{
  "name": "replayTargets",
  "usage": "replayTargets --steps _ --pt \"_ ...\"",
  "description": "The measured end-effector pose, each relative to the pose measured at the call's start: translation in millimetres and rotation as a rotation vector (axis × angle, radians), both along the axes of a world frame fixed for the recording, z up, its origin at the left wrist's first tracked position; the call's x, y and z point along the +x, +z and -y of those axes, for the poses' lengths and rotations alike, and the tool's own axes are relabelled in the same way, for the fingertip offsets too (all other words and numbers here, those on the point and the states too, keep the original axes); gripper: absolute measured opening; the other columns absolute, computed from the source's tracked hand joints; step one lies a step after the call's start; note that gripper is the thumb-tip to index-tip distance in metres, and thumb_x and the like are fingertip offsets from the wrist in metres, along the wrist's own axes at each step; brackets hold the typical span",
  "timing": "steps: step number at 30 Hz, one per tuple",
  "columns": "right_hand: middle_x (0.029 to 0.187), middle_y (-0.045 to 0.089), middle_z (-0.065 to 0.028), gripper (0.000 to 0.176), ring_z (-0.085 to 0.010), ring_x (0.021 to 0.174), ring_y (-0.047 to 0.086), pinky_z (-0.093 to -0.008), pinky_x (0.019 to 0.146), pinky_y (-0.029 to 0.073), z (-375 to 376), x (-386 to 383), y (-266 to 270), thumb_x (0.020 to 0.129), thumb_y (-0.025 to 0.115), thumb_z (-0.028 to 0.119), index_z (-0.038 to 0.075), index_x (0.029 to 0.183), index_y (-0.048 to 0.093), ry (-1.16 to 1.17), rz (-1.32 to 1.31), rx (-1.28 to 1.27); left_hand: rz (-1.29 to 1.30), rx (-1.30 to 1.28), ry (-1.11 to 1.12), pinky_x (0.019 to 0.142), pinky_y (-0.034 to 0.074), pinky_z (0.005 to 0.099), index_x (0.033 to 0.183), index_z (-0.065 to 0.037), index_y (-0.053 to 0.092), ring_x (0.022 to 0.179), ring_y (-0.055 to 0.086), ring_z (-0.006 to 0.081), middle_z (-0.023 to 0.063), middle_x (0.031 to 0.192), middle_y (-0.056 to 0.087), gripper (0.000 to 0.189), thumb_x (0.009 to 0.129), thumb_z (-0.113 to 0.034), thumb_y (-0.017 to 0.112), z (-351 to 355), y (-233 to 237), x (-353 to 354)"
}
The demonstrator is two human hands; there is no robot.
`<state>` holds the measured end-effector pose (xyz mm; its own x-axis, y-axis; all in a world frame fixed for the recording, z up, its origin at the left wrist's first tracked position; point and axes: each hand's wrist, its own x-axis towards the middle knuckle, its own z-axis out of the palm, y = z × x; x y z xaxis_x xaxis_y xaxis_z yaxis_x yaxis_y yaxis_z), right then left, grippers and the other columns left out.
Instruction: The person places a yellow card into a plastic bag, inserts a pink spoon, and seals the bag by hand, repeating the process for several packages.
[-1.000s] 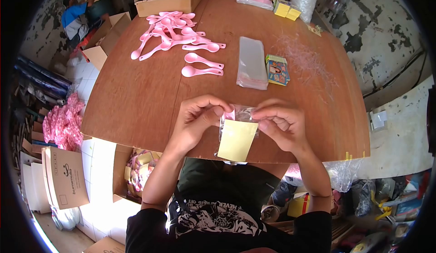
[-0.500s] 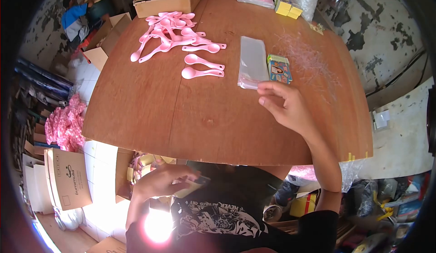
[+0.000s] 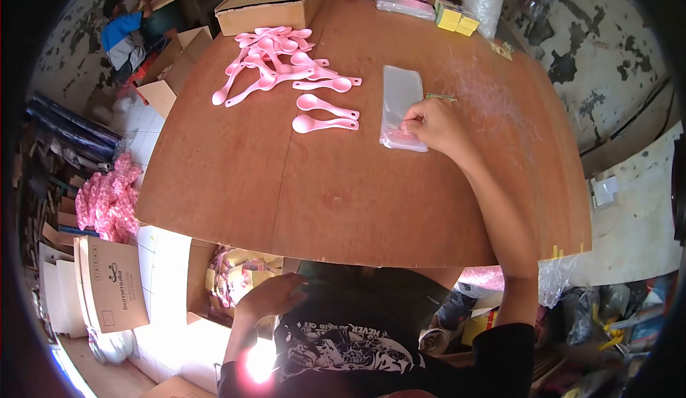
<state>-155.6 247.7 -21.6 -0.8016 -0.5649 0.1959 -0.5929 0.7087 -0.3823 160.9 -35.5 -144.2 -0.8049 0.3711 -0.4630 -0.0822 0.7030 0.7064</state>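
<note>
My right hand point(image 3: 434, 126) rests on a stack of clear plastic bags point(image 3: 401, 87), its thumb and fingers pinched at the pink-tinted lower end. Just behind it, a small colourful card box point(image 3: 441, 97) is mostly hidden by the hand. My left hand point(image 3: 275, 295) hangs below the table's front edge, fingers loosely stretched and nothing visible in them. Left of the bags, two pink plastic spoons point(image 3: 327, 123) lie side by side, handles pointing right. Beyond them is a heap of similar pink spoons point(image 3: 268, 55).
A cardboard box point(image 3: 271, 5) stands at the table's back left. Small yellow boxes point(image 3: 456, 19) and another bag stack point(image 3: 405, 6) sit at the back right. Thin plastic strands point(image 3: 493, 98) lie right. An open carton of packages point(image 3: 239, 276) is below, near my left hand. Another person point(image 3: 123, 37) is far left.
My right hand has moved left and slightly up onto the bags, its fingers closing at their lower end and covering the card box. My left hand has shifted slightly right and lower.
</note>
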Motion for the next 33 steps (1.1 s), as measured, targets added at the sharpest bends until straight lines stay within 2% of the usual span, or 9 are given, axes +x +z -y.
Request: replayTargets --steps 2,4,10,12,13,19,24,28,33 --pt "0.074 0.069 -0.014 0.018 -0.0242 0.07 0.067 -0.0356 0.065 0.05 0.5 1.6 0.1 0.075 0.076 0.019 0.003 0.083 0.074 -0.03 -0.023 0.014 -0.029 0.128 -0.077 0.092 0.047 0.0429 0.125 -0.003 0.055 0.108 0.06 0.036 0.0175 0.119 0.061 0.041 0.092 -0.026 0.061 -25.3 33.6 -10.7" --pt "0.074 0.069 -0.0143 0.018 -0.0233 0.069 0.067 -0.0353 0.064 0.05 1.2 7.7 2.9 0.075 0.077 0.02 0.004 0.082 0.074 -0.061 -0.044 0.026 -0.005 0.35 -0.356 0.087 0.048 0.0431 0.12 -0.003 0.056 0.102 0.061 0.035 0.016 0.11 0.063 0.032 0.094 -0.022 0.058 -41.3 74.1 -22.7" --pt "0.072 0.067 -0.0154 0.019 -0.024 0.067 0.066 -0.0358 0.062 0.049 4.9 16.0 2.8 0.074 0.077 0.022 0.005 0.08 0.074 -0.076 -0.046 -0.01 -0.305 0.484 -0.649 0.08 0.05 0.0402 0.111 -0.003 0.058 0.092 0.062 0.0344 0.013 0.102 0.064 0.021 0.095 -0.017 0.057 -46.2 133.3 -64.0" --pt "0.066 0.068 -0.0083 0.014 -0.026 0.063 0.065 -0.0412 0.072 0.042 6.3 14.4 -1.8 0.075 0.073 0.023 0.009 0.072 0.074 -0.12 -0.055 -0.018 -0.528 0.419 -0.597 0.078 0.049 0.04 0.115 -0.006 0.056 0.087 0.063 0.0312 0.0131 0.099 0.064 0.021 0.096 -0.017 0.055 -44.3 140.1 -87.0" --pt "0.066 0.068 -0.0083 0.014 -0.026 0.063 0.065 -0.0412 0.072 0.042 7.1 13.8 -3.8 0.075 0.073 0.023 0.009 0.072 0.074 -0.114 -0.059 -0.023 -0.309 0.42 -0.509 0.077 0.048 0.04 0.115 -0.006 0.056 0.087 0.064 0.0295 0.0131 0.098 0.065 0.022 0.098 -0.019 0.054 -43.1 142.5 -97.3" --pt "0.072 0.068 -0.0098 0.014 -0.0277 0.072 0.065 -0.044 0.076 0.038 5.3 14.6 -9.6 0.081 0.064 0.015 0.009 0.072 0.073 -0.064 -0.216 0.035 -0.573 0.172 -0.25 0.088 0.05 0.0391 0.12 -0.002 0.056 0.103 0.064 0.0318 0.0172 0.115 0.065 0.033 0.094 -0.023 0.059 -54.5 156.7 -182.4" --pt "0.08 0.068 -0.0085 0.016 -0.0264 0.082 0.064 -0.0446 0.076 0.037 3.2 14.6 -12.1 0.085 0.062 0.014 0.009 0.073 0.072 -0.023 -0.384 0.093 -1.16 -0.059 -0.155 0.106 0.038 0.0459 0.129 -0.007 0.054 0.126 0.046 0.0327 0.0151 0.139 0.047 0.044 0.091 -0.028 0.061 -81.3 116.4 -220.7" --pt "0.081 0.067 -0.0083 0.016 -0.0257 0.084 0.064 -0.0441 0.077 0.037 0.6 14.5 -6.9 0.086 0.061 0.014 0.009 0.074 0.07 0.006 -0.332 0.117 -1.052 -0.124 -0.199 0.109 0.035 0.049 0.132 -0.006 0.052 0.128 0.045 0.0318 0.0152 0.141 0.045 0.049 0.091 -0.031 0.061 -87.6 89.3 -228.9" --pt "0.085 0.067 -0.008 0.016 -0.0274 0.083 0.064 -0.0433 0.076 0.039 -5.1 7.1 -4.2 0.09 0.059 0.015 0.008 0.08 0.069 -0.069 -0.351 -0.114 -1.107 -0.155 -0.204 0.108 0.036 0.0485 0.133 -0.005 0.051 0.128 0.045 0.0316 0.0152 0.14 0.046 0.052 0.09 -0.033 0.061 -85.9 82.6 -226.9"
